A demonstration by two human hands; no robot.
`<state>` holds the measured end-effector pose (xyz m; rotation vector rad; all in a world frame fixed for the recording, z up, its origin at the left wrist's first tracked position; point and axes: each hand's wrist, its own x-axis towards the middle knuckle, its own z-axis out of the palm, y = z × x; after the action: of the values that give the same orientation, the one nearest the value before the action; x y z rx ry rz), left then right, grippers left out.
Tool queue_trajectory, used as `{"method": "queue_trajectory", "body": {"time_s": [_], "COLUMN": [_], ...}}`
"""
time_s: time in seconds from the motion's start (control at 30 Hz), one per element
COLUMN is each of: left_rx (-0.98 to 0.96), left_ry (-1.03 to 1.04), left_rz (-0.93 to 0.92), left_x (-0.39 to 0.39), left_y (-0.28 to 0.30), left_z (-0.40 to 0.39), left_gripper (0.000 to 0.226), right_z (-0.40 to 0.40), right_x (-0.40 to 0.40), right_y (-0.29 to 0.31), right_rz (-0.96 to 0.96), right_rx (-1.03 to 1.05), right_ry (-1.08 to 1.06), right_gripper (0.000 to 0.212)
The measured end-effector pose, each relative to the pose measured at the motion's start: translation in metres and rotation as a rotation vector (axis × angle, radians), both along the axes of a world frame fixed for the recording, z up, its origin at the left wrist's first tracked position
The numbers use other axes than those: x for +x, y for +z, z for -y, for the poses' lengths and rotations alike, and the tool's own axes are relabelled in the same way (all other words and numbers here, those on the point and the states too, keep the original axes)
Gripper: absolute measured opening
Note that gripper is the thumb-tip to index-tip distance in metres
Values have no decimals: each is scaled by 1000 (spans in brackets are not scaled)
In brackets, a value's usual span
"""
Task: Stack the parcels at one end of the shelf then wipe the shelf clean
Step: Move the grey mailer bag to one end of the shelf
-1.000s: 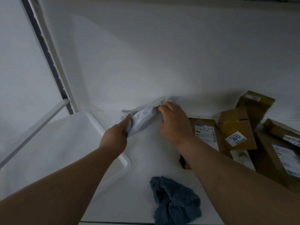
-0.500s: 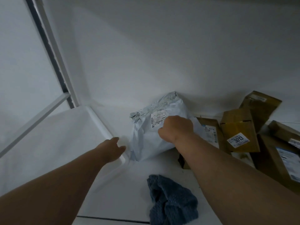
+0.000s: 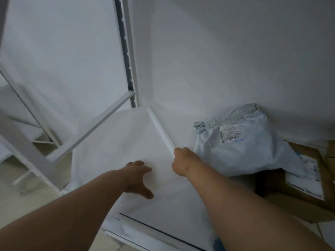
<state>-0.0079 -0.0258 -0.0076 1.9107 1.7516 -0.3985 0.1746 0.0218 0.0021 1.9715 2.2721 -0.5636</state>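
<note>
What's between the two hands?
In the head view, only bare white shelf lies between the left hand and the right hand, which is at a raised white ridge.

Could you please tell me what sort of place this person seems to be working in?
Probably a parcel storeroom or pickup point: a white metal shelf with a slotted upright post, a grey poly mailer with a shipping label, and a labelled cardboard box beside it.

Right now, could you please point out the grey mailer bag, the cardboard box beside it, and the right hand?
grey mailer bag (image 3: pixel 241 153), head view, front face below label.
cardboard box (image 3: pixel 306 200), head view, brown top face.
right hand (image 3: pixel 183 160), head view, back of hand.
</note>
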Motion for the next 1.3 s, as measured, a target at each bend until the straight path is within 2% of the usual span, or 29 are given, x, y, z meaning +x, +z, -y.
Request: {"method": "queue_trajectory", "body": {"time_s": [0.13, 0.33, 0.5, 0.57, 0.7, 0.83, 0.93, 1.03, 1.13, 1.23, 1.3], "left_rx": [-10, 1, -11, -36, -63, -1, 13, 31, 99, 231, 230], "left_ry": [-24, -126, -224, -272, -388, -419, -427, -387, -301, -117, 54], "left_rz": [-6, -62, 7, 14, -100, -124, -148, -113, -15, 165, 337], "left_x": [5, 16, 48, 63, 89, 105, 111, 118, 131, 149, 162], "left_y": [3, 6, 12, 13, 7, 1, 1, 1, 1, -1, -2], "left_z": [2, 3, 1, 2, 9, 12, 9, 2, -5, -14, -21], "left_gripper": [103, 102, 112, 114, 112, 100, 101, 96, 77, 57, 49], "right_z": [1, 9, 8, 10, 12, 16, 18, 15, 11, 9, 8], "right_x": [-1, 13, 46, 61, 72, 83, 90, 94, 96, 97, 94], "right_y": [-7, -9, 10, 18, 18, 15, 11, 10, 14, 20, 25], "right_rz": [61, 77, 150, 197, 148, 47, -4, -43, -74, -120, -122], "right_rx": [-27, -119, 143, 189, 103, 1, -94, -136, -124, -130, -124], "right_ry": [-80, -81, -200, -238, -205, -205, -219, -206, -213, -224, -210], "right_gripper": [48, 45, 39, 41, 47, 36, 40, 44, 49, 52, 49]}}
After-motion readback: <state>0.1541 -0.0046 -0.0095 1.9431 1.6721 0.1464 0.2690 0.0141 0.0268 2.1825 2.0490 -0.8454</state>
